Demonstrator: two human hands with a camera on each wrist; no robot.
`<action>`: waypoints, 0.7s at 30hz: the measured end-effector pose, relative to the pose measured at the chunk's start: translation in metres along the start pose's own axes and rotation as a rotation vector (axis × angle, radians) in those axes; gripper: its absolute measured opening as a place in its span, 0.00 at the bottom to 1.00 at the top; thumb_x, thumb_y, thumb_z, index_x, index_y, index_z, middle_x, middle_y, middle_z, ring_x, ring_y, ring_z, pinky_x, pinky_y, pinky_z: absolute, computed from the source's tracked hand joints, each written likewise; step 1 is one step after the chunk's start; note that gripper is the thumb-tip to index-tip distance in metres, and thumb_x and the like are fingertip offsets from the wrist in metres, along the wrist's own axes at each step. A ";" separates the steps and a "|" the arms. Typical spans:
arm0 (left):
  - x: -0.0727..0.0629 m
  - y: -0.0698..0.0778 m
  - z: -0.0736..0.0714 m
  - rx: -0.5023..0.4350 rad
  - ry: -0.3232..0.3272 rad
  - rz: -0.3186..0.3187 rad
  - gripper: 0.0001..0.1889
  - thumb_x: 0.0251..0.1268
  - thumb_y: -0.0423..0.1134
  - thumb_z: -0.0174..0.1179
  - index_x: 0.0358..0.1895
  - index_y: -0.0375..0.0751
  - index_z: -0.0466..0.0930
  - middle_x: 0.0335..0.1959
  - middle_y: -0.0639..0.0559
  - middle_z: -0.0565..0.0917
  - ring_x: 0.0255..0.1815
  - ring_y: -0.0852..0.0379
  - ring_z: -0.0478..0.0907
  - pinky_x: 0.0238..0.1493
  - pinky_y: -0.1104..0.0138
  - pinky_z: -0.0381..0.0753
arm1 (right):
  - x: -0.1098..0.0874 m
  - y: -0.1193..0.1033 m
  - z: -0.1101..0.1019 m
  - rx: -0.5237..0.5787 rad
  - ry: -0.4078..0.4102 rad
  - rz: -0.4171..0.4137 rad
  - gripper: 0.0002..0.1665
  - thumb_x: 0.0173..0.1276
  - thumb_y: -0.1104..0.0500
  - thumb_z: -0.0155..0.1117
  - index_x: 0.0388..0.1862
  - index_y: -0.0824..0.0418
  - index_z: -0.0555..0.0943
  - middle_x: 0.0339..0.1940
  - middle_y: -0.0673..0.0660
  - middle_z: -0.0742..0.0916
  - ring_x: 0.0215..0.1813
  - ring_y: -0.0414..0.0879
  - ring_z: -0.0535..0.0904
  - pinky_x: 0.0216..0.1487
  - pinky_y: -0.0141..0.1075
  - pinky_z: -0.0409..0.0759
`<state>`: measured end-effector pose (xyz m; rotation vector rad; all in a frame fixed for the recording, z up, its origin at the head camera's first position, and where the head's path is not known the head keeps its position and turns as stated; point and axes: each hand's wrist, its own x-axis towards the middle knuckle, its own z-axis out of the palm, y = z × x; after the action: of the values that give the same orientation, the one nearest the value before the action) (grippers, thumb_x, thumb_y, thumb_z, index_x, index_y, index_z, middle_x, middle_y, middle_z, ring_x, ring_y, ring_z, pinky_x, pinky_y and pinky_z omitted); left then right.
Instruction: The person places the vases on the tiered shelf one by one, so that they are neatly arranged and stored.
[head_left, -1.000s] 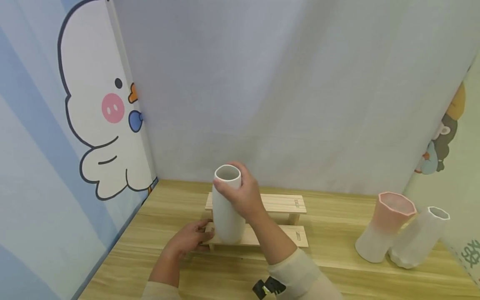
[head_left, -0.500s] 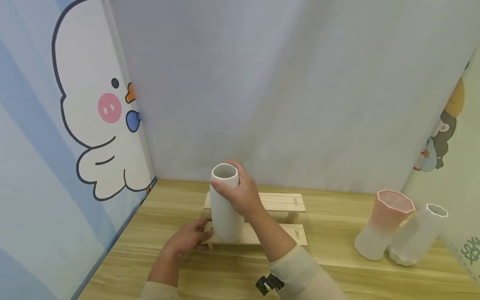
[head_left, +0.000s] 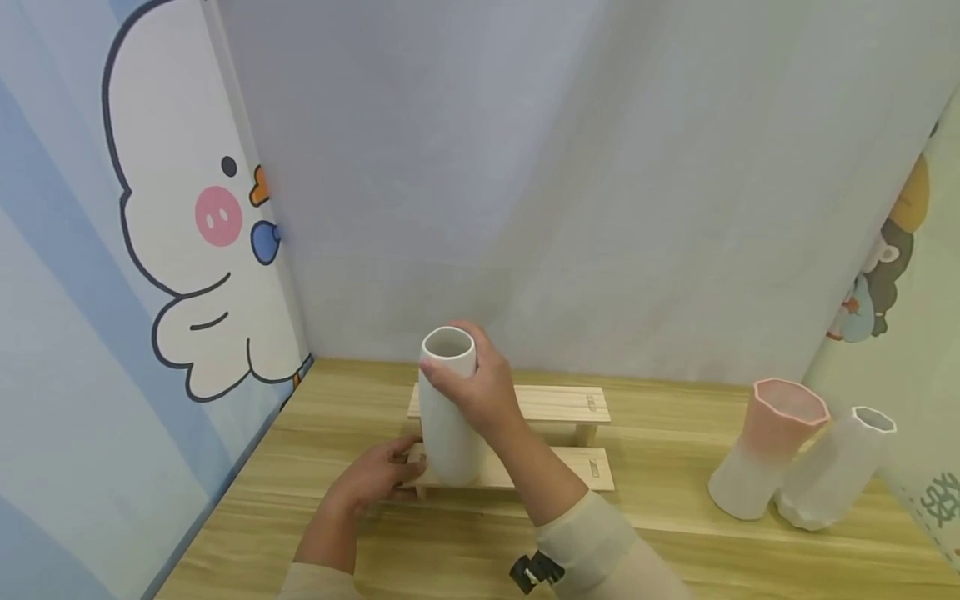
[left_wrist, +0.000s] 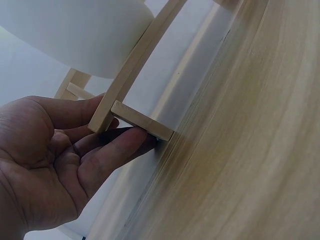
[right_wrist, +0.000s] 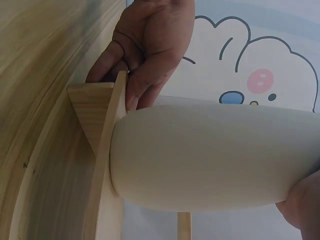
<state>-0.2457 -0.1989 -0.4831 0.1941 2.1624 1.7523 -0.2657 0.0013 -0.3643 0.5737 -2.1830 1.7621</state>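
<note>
A tall white vase (head_left: 452,442) stands upright on the lower, front plank of a two-step wooden stand (head_left: 547,467). My right hand (head_left: 483,392) grips the vase near its rim, thumb on the near side and fingers round the back. In the right wrist view the base of the vase (right_wrist: 210,155) sits flat on the plank. At the stand's left end, my left hand (head_left: 375,473) holds the lower step. The left wrist view shows its thumb at the plank's end and the fingers (left_wrist: 112,157) curled against the short leg (left_wrist: 142,120) underneath.
To the right on the wooden table (head_left: 660,467) stand a pink-and-white vase (head_left: 765,458) and a white faceted vase (head_left: 836,475), close together. The stand's higher plank (head_left: 562,404) lies behind the lower one. A grey curtain (head_left: 562,183) hangs behind the table.
The head view has shifted slightly. Both hands keep their holds, and the vase stays on the lower plank.
</note>
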 end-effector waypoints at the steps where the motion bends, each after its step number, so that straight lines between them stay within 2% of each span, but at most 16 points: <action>1: 0.000 -0.001 0.000 0.004 0.002 0.000 0.33 0.69 0.42 0.61 0.73 0.36 0.63 0.68 0.27 0.68 0.60 0.39 0.77 0.48 0.51 0.87 | 0.000 0.001 0.001 -0.002 0.006 -0.006 0.32 0.57 0.42 0.72 0.60 0.44 0.74 0.43 0.52 0.86 0.41 0.46 0.82 0.35 0.40 0.84; 8: 0.002 -0.003 0.002 -0.019 0.004 0.000 0.34 0.68 0.45 0.63 0.73 0.38 0.64 0.72 0.28 0.63 0.67 0.34 0.69 0.50 0.52 0.86 | -0.002 0.001 0.001 -0.019 0.033 -0.029 0.33 0.58 0.43 0.71 0.62 0.47 0.74 0.43 0.53 0.86 0.40 0.47 0.82 0.34 0.40 0.84; 13: 0.003 -0.004 0.002 -0.014 -0.002 0.009 0.33 0.68 0.45 0.62 0.73 0.37 0.64 0.71 0.27 0.65 0.64 0.37 0.73 0.49 0.52 0.86 | 0.000 0.002 -0.003 -0.024 0.003 -0.007 0.34 0.58 0.41 0.71 0.62 0.46 0.73 0.44 0.53 0.86 0.42 0.47 0.82 0.35 0.41 0.84; 17: 0.001 -0.002 0.002 -0.016 -0.003 0.012 0.32 0.70 0.41 0.61 0.73 0.36 0.62 0.69 0.27 0.66 0.60 0.41 0.77 0.50 0.51 0.86 | 0.003 0.006 -0.007 0.017 -0.031 0.001 0.34 0.58 0.44 0.72 0.62 0.47 0.73 0.45 0.54 0.86 0.43 0.48 0.82 0.37 0.41 0.84; 21: 0.000 0.000 0.002 -0.016 0.004 0.010 0.32 0.70 0.39 0.60 0.74 0.35 0.62 0.70 0.26 0.65 0.61 0.40 0.76 0.50 0.51 0.86 | 0.003 0.007 -0.005 0.024 -0.019 -0.011 0.33 0.57 0.44 0.72 0.62 0.47 0.74 0.44 0.54 0.86 0.42 0.47 0.82 0.36 0.41 0.84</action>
<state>-0.2451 -0.1974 -0.4837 0.1973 2.1532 1.7762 -0.2716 0.0071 -0.3683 0.6093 -2.1698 1.7862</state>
